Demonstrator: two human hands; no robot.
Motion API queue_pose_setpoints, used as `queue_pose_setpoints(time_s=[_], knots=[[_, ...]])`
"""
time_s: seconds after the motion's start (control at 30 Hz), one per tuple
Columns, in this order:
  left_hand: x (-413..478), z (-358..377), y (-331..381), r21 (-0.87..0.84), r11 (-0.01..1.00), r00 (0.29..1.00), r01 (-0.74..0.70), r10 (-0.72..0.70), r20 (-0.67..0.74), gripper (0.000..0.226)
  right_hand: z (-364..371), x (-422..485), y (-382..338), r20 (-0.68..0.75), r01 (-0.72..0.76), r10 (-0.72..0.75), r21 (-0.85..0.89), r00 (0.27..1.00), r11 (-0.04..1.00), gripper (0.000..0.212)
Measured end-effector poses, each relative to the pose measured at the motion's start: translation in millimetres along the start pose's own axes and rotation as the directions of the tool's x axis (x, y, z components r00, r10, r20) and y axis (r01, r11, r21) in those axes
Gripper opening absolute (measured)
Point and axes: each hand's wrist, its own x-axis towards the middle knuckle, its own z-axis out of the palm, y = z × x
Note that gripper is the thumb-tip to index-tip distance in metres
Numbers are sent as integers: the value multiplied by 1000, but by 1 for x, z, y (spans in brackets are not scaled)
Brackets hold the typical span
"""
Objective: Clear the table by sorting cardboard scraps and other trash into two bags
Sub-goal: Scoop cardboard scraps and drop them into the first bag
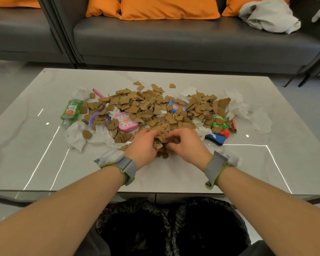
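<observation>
Cardboard scraps bunched between left hand and right hand, fingers curled round them at the worktop edge; next, I'd say, a lift back over the bags.

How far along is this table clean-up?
Barely begun. Nothing looks cleared: cardboard scraps cover the middle of the table, over tissues, a green bottle and a pink clock. In hand: the left hand and right hand gather a clump of scraps. Left: nearly everything, into the two black bags below.

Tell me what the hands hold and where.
The left hand and right hand grip one clump of cardboard scraps between them, fingers curled round its two sides.
</observation>
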Motion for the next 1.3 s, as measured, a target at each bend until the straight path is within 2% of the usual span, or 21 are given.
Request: queue_pose_setpoints(time_s=[0.17,0.37,0.5,0.6,0.7,0.8,0.9,1.0,1.13,1.3], knots=[[4,-16,3,-47,999,998,11,-14,-67,28,-10,3,1,-51,-109,122,205,991,973,14],[4,-35,3,-114,993,992,24,-38,-118,25,-19,5,2,-69,-191,239,411,969,892,16],[0,-47,5,-283,956,987,74,-111,-118,26,-24,3,-3,-44,-221,287,534,957,816,21],[-7,-54,6,-453,880,981,145,-188,-51,31,-28,0,-9,-11,-233,304,618,953,751,16],[-12,-61,8,-610,766,974,202,-225,39,32,-30,-2,-11,22,-261,339,687,940,679,26],[-17,-68,8,-677,701,970,226,-230,85,34,-31,-5,-11,44,-267,352,742,935,616,40],[-27,-76,8,-720,638,959,273,-237,153,33,-34,-15,-17,72,-267,345,782,936,563,40],[-39,-83,9,-716,612,942,336,-222,252,33,-38,-29,-29,180,-315,289,781,940,539,34],[-57,-86,8,-645,626,892,438,-212,400,32,-36,-49,-43,328,-371,187,704,926,606,12],[-76,-82,4,-532,640,806,555,-254,535,44,-27,-70,-53,492,-478,185,577,851,662,16]])
